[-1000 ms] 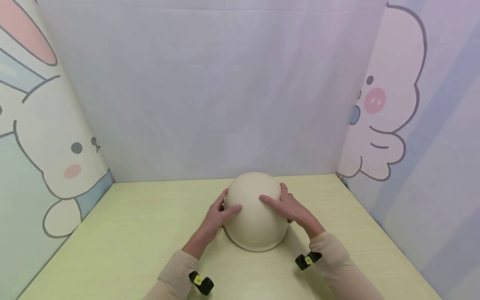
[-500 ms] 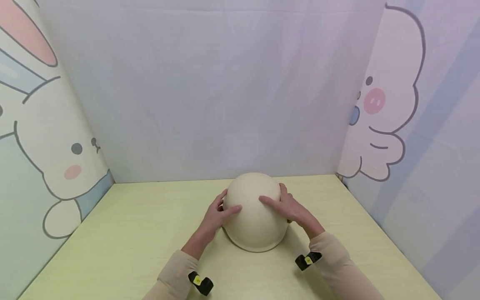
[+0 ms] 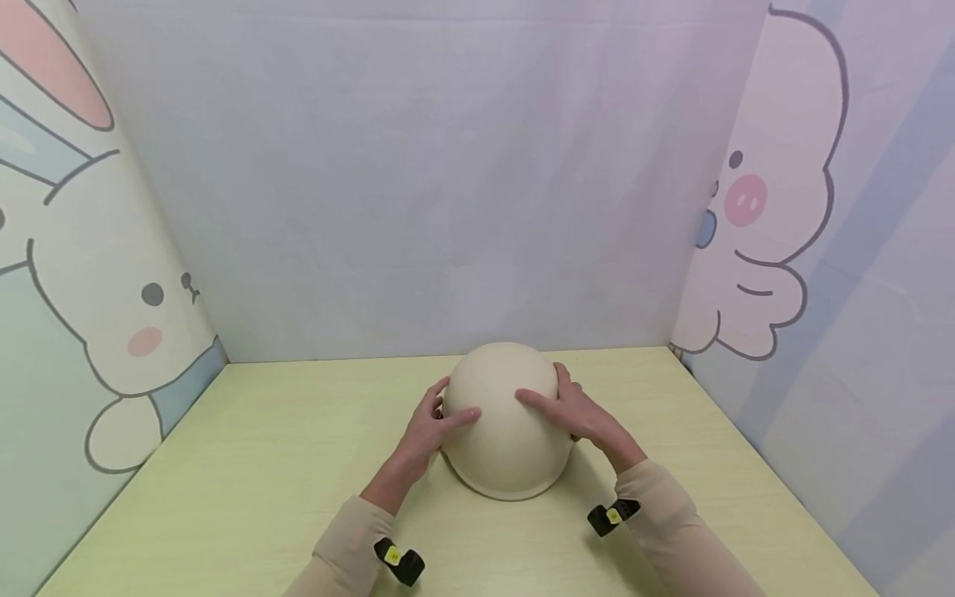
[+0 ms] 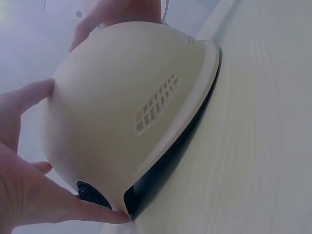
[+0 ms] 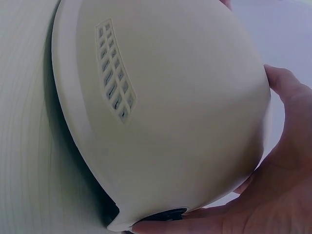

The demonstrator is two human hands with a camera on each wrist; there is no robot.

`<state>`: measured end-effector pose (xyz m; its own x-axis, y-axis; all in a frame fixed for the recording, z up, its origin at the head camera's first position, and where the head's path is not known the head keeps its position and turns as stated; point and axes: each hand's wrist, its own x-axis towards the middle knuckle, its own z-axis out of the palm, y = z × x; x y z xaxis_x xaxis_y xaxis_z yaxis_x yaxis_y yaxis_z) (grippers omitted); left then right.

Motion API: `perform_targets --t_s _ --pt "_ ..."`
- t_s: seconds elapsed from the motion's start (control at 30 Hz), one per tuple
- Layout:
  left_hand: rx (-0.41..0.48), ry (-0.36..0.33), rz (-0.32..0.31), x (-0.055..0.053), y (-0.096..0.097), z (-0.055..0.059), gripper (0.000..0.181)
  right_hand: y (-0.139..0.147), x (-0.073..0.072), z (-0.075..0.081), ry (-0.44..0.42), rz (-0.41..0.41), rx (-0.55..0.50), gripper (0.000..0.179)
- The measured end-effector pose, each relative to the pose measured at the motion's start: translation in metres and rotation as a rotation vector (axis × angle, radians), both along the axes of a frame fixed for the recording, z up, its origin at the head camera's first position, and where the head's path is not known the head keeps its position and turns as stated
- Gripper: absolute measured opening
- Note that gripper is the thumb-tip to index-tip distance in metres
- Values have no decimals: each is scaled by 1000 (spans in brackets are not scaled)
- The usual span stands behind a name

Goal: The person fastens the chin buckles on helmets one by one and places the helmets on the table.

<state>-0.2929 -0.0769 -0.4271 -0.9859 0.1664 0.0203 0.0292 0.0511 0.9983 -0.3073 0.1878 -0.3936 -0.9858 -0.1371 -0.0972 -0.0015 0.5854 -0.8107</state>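
Note:
A cream, dome-shaped helmet (image 3: 503, 448) rests on the table with its crown up. My left hand (image 3: 429, 429) holds its left side, thumb on the near face and fingers spread along the far side. On the right, my right hand (image 3: 578, 412) grips it the same way, its thumb pointing in toward the top. In the left wrist view a grid vent (image 4: 157, 105) shows above the flared rim of the shell, with a dark lining (image 4: 165, 170) below. A matching vent (image 5: 115, 73) appears in the right wrist view. The helmet's inside is hidden.
The pale yellow-green wood table (image 3: 261, 464) reaches back to a plain grey-white curtain (image 3: 418, 182). Side panels with a cartoon rabbit (image 3: 112, 307) and a cartoon pig (image 3: 779, 207) flank it. Black devices with yellow labels sit on both cream sleeves (image 3: 656, 506).
The helmet has shifted very slightly to the left between both hands. The grip looks the same, and the forearms are nearly still.

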Motion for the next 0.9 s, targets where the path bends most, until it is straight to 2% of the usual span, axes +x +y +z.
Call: perform_targets --t_s 0.57,0.9 --pt "-8 -15 0 -2 -2 0 95 1 -3 -2 16 3 9 107" --pt "-6 -21 2 2 -2 1 92 1 -3 -5 33 17 14 105"
